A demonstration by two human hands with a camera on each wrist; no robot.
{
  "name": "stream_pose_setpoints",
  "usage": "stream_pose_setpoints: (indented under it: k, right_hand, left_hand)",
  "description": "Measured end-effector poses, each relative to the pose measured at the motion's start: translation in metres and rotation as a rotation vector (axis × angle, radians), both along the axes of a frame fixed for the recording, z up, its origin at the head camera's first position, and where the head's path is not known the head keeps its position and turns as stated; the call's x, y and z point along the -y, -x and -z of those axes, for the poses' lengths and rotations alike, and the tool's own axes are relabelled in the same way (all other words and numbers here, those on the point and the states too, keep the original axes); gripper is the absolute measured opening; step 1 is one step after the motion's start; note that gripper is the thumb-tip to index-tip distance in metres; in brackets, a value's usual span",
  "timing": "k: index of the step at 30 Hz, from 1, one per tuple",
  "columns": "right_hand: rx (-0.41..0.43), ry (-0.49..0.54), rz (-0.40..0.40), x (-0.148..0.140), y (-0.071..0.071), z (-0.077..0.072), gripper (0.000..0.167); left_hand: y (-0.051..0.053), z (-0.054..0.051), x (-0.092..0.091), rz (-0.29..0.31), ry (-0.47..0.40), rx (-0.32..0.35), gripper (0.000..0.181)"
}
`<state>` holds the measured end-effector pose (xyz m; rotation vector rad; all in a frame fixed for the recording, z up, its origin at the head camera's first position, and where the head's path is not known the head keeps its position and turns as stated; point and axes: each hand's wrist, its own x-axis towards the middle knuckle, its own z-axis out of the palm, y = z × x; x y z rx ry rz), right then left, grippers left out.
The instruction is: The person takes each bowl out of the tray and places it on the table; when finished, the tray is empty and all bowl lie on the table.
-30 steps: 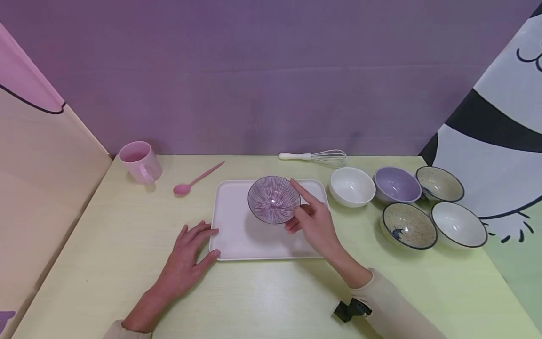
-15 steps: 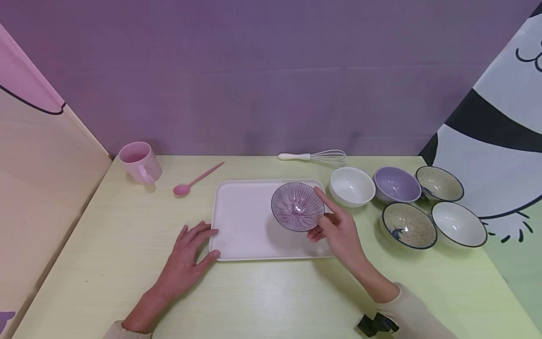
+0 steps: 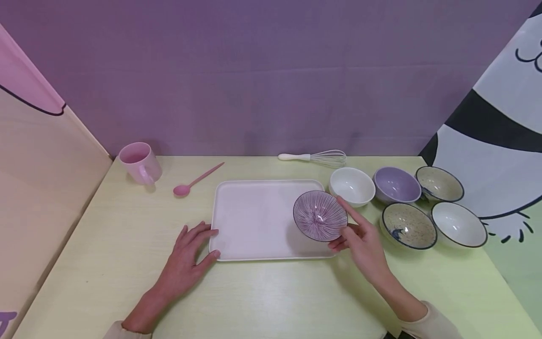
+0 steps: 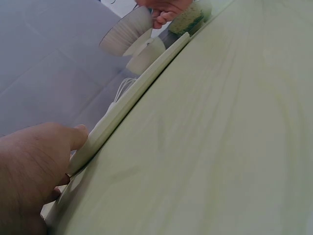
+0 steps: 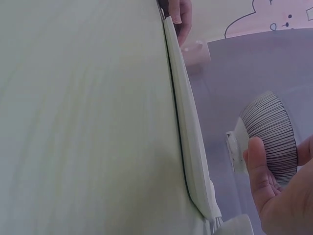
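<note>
A purple-striped bowl [image 3: 319, 216] is held up over the right part of the pale rectangular tray [image 3: 254, 221]. My right hand [image 3: 364, 247] grips this bowl at its right side, the index finger along the rim. The right wrist view shows the striped outside of the bowl [image 5: 271, 134] and its foot, clear of the tray, with the hand [image 5: 288, 196] beneath. At the tray's front left corner my left hand [image 3: 184, 256] rests with fingers spread, touching the edge. The left wrist view shows the left thumb against the tray rim [image 4: 132, 103].
Right of the tray stand a white bowl [image 3: 352, 187], a purple bowl [image 3: 397, 184], two speckled bowls [image 3: 409, 226] and a dark-rimmed white bowl [image 3: 459, 224]. A whisk [image 3: 313, 157] lies behind. To the left are a pink mug [image 3: 139, 162] and a pink spoon [image 3: 196, 180].
My right hand has carried the striped bowl rightward and slightly nearer, from above the tray's middle to above its right side. The left hand has stayed at the tray's corner.
</note>
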<state>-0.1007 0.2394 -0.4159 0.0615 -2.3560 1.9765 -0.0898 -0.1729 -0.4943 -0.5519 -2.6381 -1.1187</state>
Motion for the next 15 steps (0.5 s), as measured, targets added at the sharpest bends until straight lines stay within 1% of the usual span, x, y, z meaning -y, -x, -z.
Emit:
stream_pose_setpoints:
  k: [6,12,15]
  right_hand:
    - [0.0,0.009,0.026,-0.015,-0.009,0.003,0.069]
    - [-0.023,0.034,0.031,-0.029,-0.016,0.007,0.069]
    - [-0.03,0.047,0.034,-0.036,-0.019,0.01,0.069]
  left_hand:
    - [0.0,0.0,-0.001,0.0,0.004,-0.006,0.045]
    - [0.0,0.0,0.0,0.004,0.009,-0.023,0.045]
    - [0.0,0.001,0.0,0.004,0.009,-0.018,0.045]
